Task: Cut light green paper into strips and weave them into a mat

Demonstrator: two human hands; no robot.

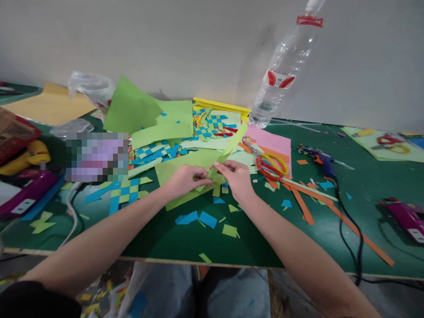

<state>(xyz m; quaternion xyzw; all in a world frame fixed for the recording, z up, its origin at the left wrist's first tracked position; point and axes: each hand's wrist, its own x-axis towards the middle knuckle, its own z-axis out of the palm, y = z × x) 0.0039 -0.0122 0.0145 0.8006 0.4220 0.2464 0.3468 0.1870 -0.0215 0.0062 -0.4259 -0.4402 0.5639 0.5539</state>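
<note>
A light green paper strip (233, 143) rises from between my two hands, its free end pointing up and to the right. My right hand (239, 177) pinches it near the lower end with thumb and fingers. My left hand (186, 180) is closed at that same end, fingertips against the paper; part of the strip is hidden by the fingers. Under the hands lies a green paper sheet (175, 197). Scissors with red and yellow handles (270, 167) rest just right of my right hand. Woven blue and green paper pieces (154, 151) lie behind my left hand.
A tall plastic bottle (281, 66) stands against the wall. To the right, a blue glue gun (323, 164) trails a black cord, with orange strips (361, 236) nearby. A purple device (31, 190) and a yellow tape dispenser (28, 159) sit left. Paper scraps litter the green table (149, 240).
</note>
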